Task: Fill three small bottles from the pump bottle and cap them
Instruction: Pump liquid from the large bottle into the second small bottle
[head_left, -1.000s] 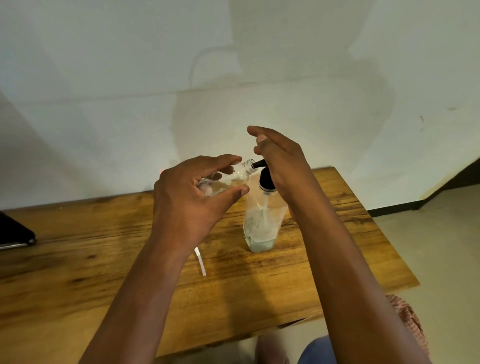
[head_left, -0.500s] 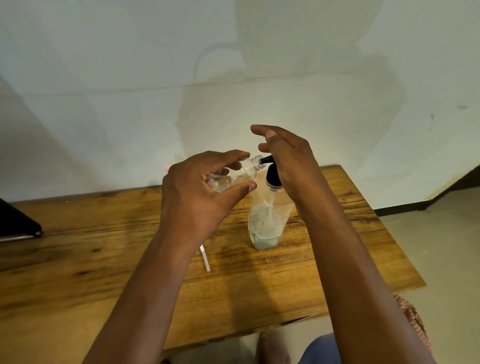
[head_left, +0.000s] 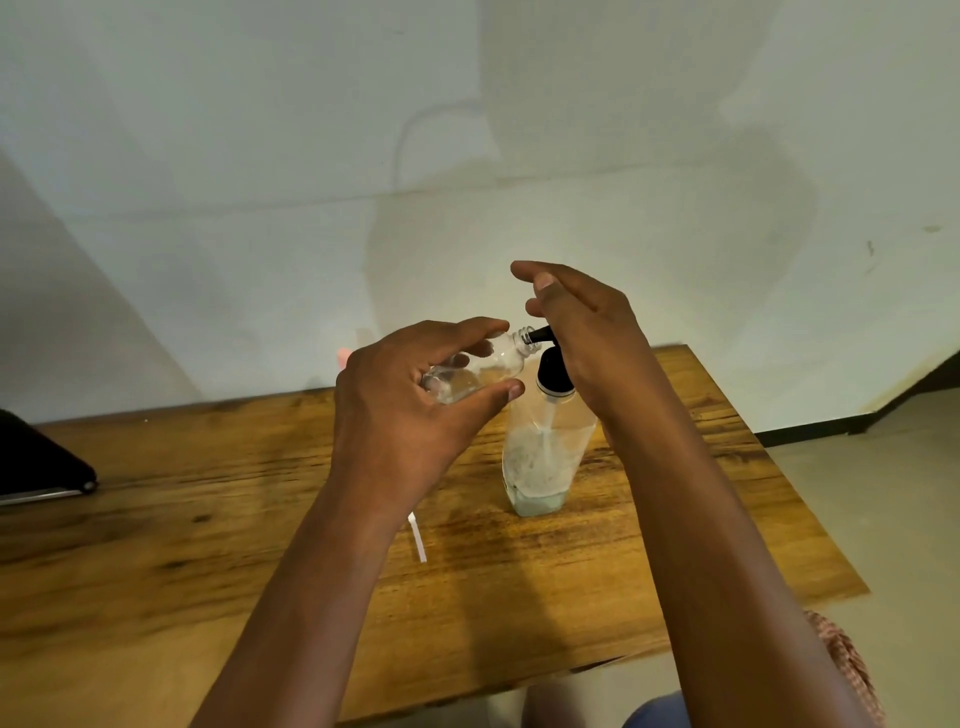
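**One head-worn view, looking forward and down**

A single wide-angle camera sits on the person's head, above the near edge of the wooden table (head_left: 675, 545). It faces the pale wall (head_left: 260, 156) behind the far edge and tilts down. The left hand (head_left: 410, 405) and right hand (head_left: 587, 332) fill the centre at close range; straight lines bow toward the borders.

Small bottle (head_left: 475, 371) at pump bottle (head_left: 545, 447) nozzle, in hands.
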